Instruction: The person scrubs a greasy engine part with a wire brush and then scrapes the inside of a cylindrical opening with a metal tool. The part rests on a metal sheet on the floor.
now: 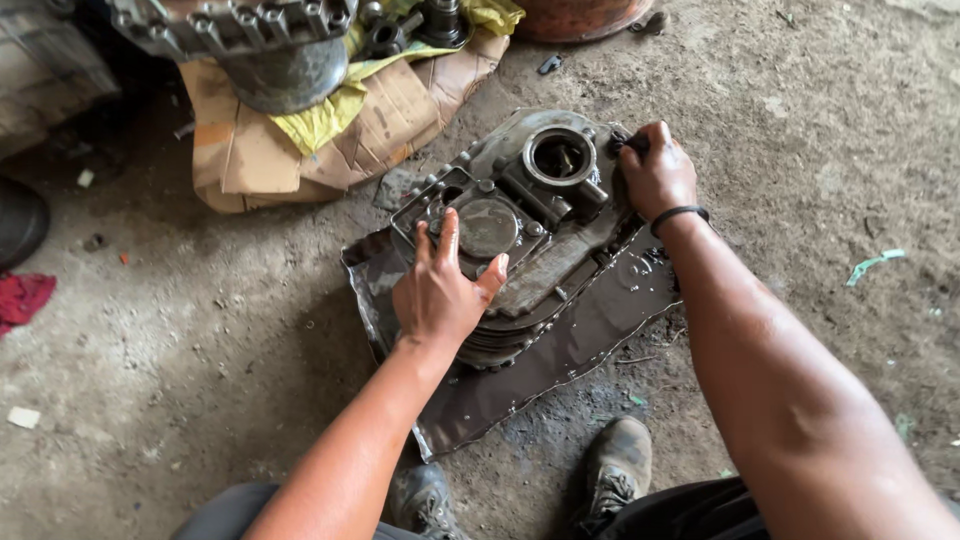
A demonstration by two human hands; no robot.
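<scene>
A grimy grey metal engine housing (545,235) with a round bore lies in a shallow, oily sheet-metal tray (590,335) on the concrete floor. My left hand (440,290) lies flat on the housing's near left side, fingers spread over a round cover. My right hand (655,175) is at the housing's far right edge, its fingers closed on a small dark part there. What that part is cannot be made out. A black band circles my right wrist.
A large metal machine part (270,50) rests on torn cardboard (300,140) and yellow cloth at the upper left. A rusty round container (575,18) stands at the top. A red rag (20,298) lies at the left edge. My shoes (615,465) are beside the tray's near edge.
</scene>
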